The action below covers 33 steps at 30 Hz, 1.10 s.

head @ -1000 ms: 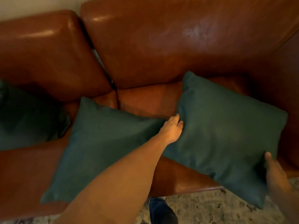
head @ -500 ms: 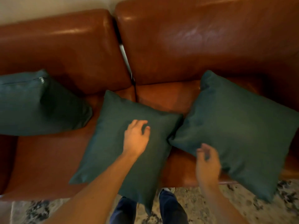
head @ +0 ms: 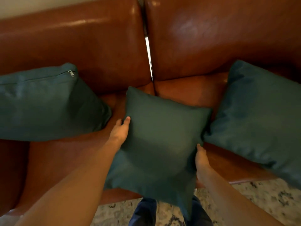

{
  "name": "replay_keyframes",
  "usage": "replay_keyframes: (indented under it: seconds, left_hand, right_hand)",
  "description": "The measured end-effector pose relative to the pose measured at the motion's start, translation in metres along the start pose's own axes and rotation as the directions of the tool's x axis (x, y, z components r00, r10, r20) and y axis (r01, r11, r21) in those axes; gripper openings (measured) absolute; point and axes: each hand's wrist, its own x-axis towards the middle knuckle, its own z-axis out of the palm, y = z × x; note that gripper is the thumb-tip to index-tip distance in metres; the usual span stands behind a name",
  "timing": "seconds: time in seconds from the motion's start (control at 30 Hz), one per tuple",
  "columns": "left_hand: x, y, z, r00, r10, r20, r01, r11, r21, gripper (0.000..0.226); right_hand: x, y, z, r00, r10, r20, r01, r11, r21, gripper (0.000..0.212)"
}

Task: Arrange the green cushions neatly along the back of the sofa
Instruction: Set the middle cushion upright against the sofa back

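Three dark green cushions lie on a brown leather sofa (head: pixel 101 46). The middle cushion (head: pixel 159 141) is tilted, its lower corner hanging past the seat's front edge. My left hand (head: pixel 119 132) grips its left edge, thumb on top. My right hand (head: pixel 202 159) holds its right edge, with the fingers hidden behind the fabric. The left cushion (head: pixel 45 105) leans toward the left backrest, its zipper showing on top. The right cushion (head: pixel 257 121) lies slanted on the right seat, touching the middle one's right corner.
A narrow gap (head: pixel 149 51) splits the two back cushions of the sofa. A light patterned rug (head: pixel 260 196) covers the floor in front. My legs in dark trousers (head: pixel 143 212) stand close against the seat front.
Both hands left the right cushion and closed on the sides of the middle cushion. The view shifted left, bringing the left cushion fully in.
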Motion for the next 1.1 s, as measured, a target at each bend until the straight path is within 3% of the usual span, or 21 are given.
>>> replay_keyframes:
  seconds: [0.17, 0.27, 0.47, 0.57, 0.8, 1.1]
  left_hand:
    - [-0.009, 0.004, -0.016, 0.995, -0.018, 0.095, 0.027, 0.995, -0.094, 0.066]
    - [-0.015, 0.002, -0.032, 0.996, 0.008, 0.086, 0.006, 0.986, -0.166, 0.054]
    - [-0.036, 0.034, -0.066, 0.994, 0.109, 0.015, -0.094, 0.913, -0.398, 0.033]
    - [-0.044, 0.067, -0.072, 0.987, 0.159, 0.015, -0.133, 0.867, -0.479, 0.042]
    - [-0.066, 0.129, -0.071, 0.971, 0.230, -0.069, -0.224, 0.769, -0.599, 0.026]
    - [-0.068, 0.138, -0.066, 0.959, 0.247, -0.136, -0.271, 0.675, -0.686, 0.028]
  right_hand:
    - [-0.042, -0.010, 0.020, 0.999, -0.048, 0.019, 0.049, 0.998, -0.029, 0.088]
    - [-0.074, -0.024, 0.033, 0.996, -0.085, 0.017, 0.086, 0.996, -0.022, 0.090]
    - [-0.101, -0.088, 0.054, 0.951, -0.305, 0.057, 0.299, 0.949, 0.100, 0.073]
    - [-0.115, -0.136, 0.059, 0.910, -0.409, 0.070, 0.397, 0.908, 0.137, 0.062]
    - [-0.141, -0.230, 0.060, 0.862, -0.487, 0.141, 0.465, 0.870, 0.162, 0.056]
    - [-0.149, -0.265, 0.077, 0.848, -0.488, 0.207, 0.451, 0.869, 0.204, 0.051]
